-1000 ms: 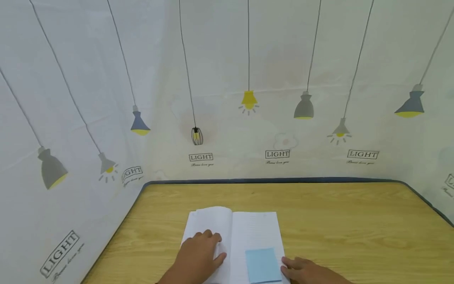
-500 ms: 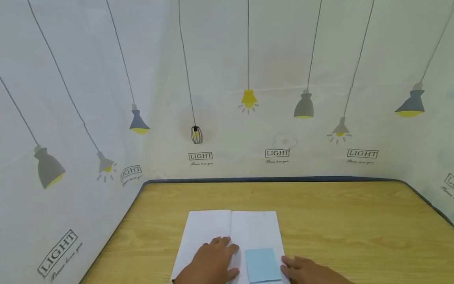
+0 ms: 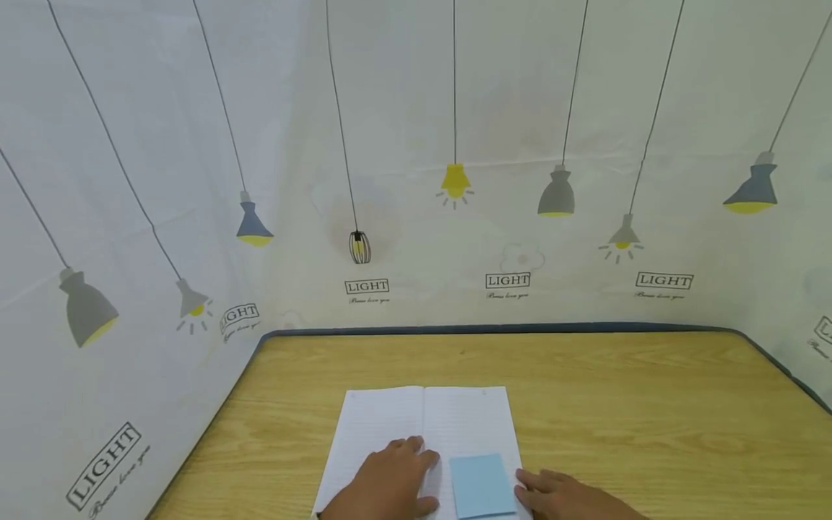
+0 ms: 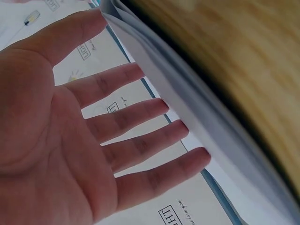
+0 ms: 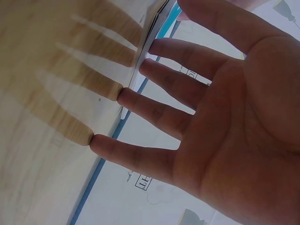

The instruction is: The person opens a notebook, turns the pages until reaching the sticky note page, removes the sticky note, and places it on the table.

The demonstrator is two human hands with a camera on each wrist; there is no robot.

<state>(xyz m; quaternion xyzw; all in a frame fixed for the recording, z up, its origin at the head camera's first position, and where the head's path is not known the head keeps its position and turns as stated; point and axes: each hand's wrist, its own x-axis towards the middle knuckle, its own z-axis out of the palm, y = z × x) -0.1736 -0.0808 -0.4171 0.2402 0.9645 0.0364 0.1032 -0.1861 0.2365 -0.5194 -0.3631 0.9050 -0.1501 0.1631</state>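
Note:
An open lined notebook (image 3: 383, 412) lies flat on the wooden table, both pages showing. On its right page, low down, sits a light blue sticky note pad (image 3: 482, 485). My left hand (image 3: 393, 480) rests on the left page by the centre fold. Its straight fingertips press the paper in the left wrist view, where the notebook (image 4: 187, 84) shows its stacked pages edge-on. At the notebook's right edge lies my right hand (image 3: 565, 495). In the right wrist view its fingers (image 5: 159, 112) are straight, some tips on the notebook's edge and others on the table.
The wooden table (image 3: 650, 404) has a dark blue edge (image 3: 507, 328) along the back and sides. White cloth walls (image 3: 416, 108) printed with hanging lamps and the word LIGHT stand around it on the left, back and right.
My left hand has slid right toward the fold, and the raised left page now lies flatter. My right hand and the blue sticky note pad stay in place.

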